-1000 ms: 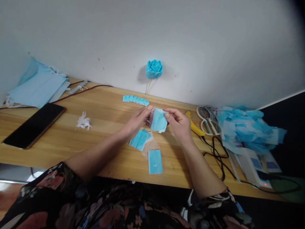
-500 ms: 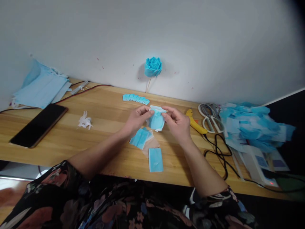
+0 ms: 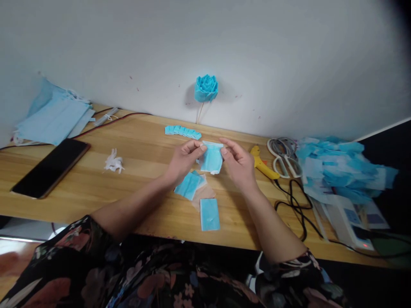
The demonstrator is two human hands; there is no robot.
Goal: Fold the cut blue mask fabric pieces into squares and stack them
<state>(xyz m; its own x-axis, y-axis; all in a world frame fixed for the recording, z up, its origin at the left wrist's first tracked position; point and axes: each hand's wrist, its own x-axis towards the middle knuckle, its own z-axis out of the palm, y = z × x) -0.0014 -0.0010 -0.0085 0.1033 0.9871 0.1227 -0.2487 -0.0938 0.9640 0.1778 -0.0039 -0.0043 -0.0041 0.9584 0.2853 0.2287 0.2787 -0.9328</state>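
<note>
Between my hands is a small blue-and-white piece of face-mask fabric (image 3: 212, 159), held up over the table with a narrow pale strip along its top edge. My left hand (image 3: 184, 158) pinches its upper left corner between thumb and fingers. At the upper right corner, my right hand (image 3: 239, 162) grips it the same way. Below lie some blue fabric pieces (image 3: 186, 185) on a sheer beige piece (image 3: 205, 192), and a blue rectangle (image 3: 209, 214) nearer me. A row of small folded blue pieces (image 3: 182, 132) sits just beyond my left hand.
A blue fabric flower (image 3: 206, 88) on a stick leans against the wall. On the left are face masks (image 3: 58, 117), a phone (image 3: 51, 167) and white scraps (image 3: 113, 161). To the right lie a yellow glue gun (image 3: 263, 164), scissors (image 3: 285, 166), a black cable (image 3: 293, 203) and blue scraps (image 3: 343, 167).
My left fingers have shifted to the fabric's upper left corner. The top edge now shows a pale strip, and the piece hangs flatter. The view has shifted slightly.
</note>
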